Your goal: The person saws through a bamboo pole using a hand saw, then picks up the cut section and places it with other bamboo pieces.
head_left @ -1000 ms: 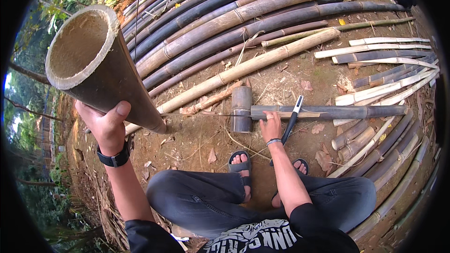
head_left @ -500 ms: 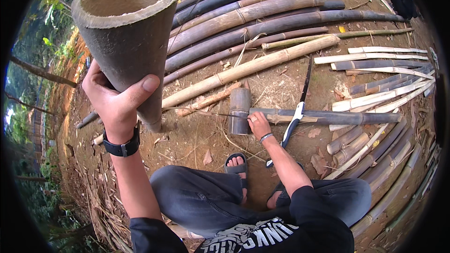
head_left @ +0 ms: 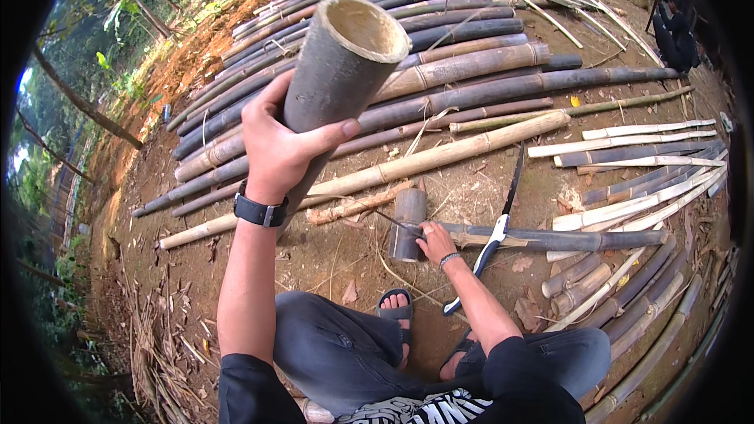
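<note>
My left hand (head_left: 275,145) is wrapped around a thick dark bamboo tube (head_left: 334,74), raised and tilted, its pale hollow end facing up. Low in front of me, my right hand (head_left: 434,243) is closed on a knife, whose handle the fingers hide. The thin dark knife blade (head_left: 389,218) reaches left across a short bamboo piece (head_left: 409,206). Just right of that hand lies a folding saw (head_left: 499,229) with a white and dark handle, across a bamboo pole (head_left: 558,240).
Long bamboo poles (head_left: 463,67) lie in rows ahead. A pale pole (head_left: 440,159) crosses nearer. Split strips (head_left: 628,145) and cut lengths (head_left: 577,286) are spread at right. My sandalled feet (head_left: 395,308) are close to the short piece. Trees stand at left.
The bamboo tube in my left hand has moved away from me and to the right, lower in view. My view has tilted up. My right hand stays by the short piece.
</note>
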Demonstrator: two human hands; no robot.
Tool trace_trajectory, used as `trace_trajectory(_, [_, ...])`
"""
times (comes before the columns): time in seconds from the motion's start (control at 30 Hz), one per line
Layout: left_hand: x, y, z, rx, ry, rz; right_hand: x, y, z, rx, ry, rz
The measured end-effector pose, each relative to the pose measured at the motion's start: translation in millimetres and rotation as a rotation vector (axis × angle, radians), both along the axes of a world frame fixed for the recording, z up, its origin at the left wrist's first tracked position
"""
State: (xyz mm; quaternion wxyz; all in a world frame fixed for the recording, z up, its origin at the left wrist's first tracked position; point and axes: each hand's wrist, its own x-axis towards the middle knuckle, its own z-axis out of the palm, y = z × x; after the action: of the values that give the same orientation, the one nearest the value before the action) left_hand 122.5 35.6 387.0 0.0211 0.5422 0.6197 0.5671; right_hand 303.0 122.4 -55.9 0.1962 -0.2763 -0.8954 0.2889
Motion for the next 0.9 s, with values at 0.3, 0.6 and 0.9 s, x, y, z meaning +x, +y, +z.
trace_trajectory(0.3, [16, 56, -25, -0.27, 0.207, 0.115, 17, 77, 337, -0.737, 1.186, 0.328])
trace_trajectory(0.6, [6, 59, -84, -0.299, 0.604, -0.038, 9, 91, 333, -0.768, 1.199, -0.129])
trace_trajectory(0.9, [-139, -81, -250, -1.114, 0.527, 0.141, 32, 123, 275, -0.838, 1.09, -0.498])
